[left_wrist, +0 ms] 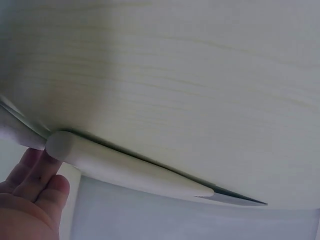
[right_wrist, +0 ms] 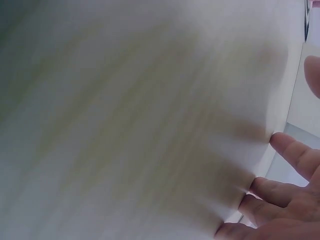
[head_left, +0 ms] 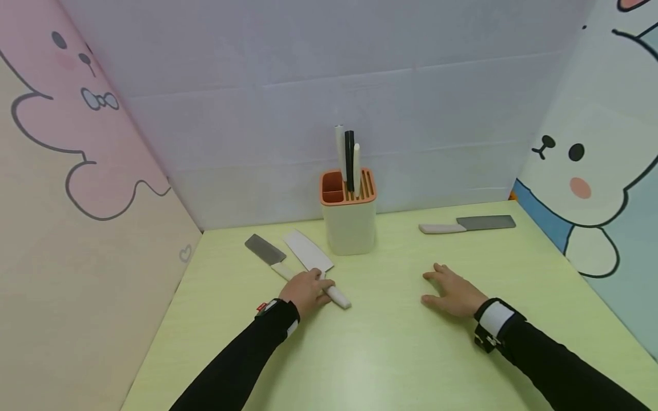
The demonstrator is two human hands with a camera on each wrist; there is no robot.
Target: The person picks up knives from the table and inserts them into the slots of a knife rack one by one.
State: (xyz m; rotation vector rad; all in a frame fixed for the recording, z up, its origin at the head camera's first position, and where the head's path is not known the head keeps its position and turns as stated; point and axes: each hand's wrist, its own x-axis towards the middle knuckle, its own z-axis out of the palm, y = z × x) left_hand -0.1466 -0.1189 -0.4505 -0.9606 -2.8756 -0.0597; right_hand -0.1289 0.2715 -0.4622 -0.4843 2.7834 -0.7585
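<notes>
My left hand [head_left: 307,292] lies over the handle of a white-bladed cleaver [head_left: 308,250], with the fingers and thumb around it. The cleaver lies flat on the table, its blade pointing away to the left. Beside it is a grey-bladed cleaver [head_left: 265,249], its pale handle partly hidden behind my hand. In the left wrist view that pale handle [left_wrist: 125,162] runs close past my fingers [left_wrist: 40,175]. My right hand [head_left: 452,292] rests on the table with fingers spread, their fingertips [right_wrist: 277,140] touching the surface, holding nothing.
A white knife block [head_left: 352,231] with an orange top stands at the back middle, holding several white- and black-handled tools. Another grey-bladed cleaver [head_left: 485,222] lies at the back right. A pale wall [head_left: 247,142] and printed side panels [head_left: 581,171] enclose the table [head_left: 390,354].
</notes>
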